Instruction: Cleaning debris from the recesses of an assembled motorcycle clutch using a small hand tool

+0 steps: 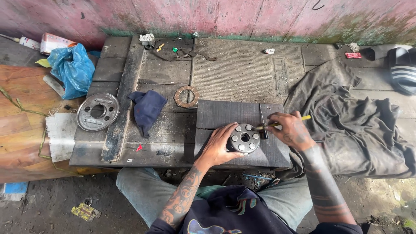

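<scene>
Left hand: the left hand (222, 145) lies on the near-left edge of a round grey metal hub (245, 138), fingers curled against its rim and pressing it down rather than pinching it.
Right hand: the right hand (291, 130) is closed around a yellow-handled tool (284, 122), fingers pressed together on the handle; the dark tip points toward the hub's right side. Whether the tip touches metal cannot be told.
Hub position: it lies flat, with its ring of holes upward, on a dark board (225, 115) near the front edge of the wooden platform (169, 69), just ahead of the person's knees.
Risk, slip: the hub looks held only by the left palm; a hard push from the tool could probably spin or slide it, since nothing clamps it.
Risk, fingers: the left fingertips sit near the tool's line, so a skidding tip could strike them.
Risk, edge: the board ends close behind the hub, so a shove could send the part off toward the lap.
Left of the board: a dark blue rag (147, 107), a brown friction ring (186, 96) and a grey round plate (98, 111) lie well apart from the hands.
Right side: a crumpled grey cloth (351, 121) crowds the right forearm and may hamper its swing.
Far left: a blue plastic bag (73, 69).
</scene>
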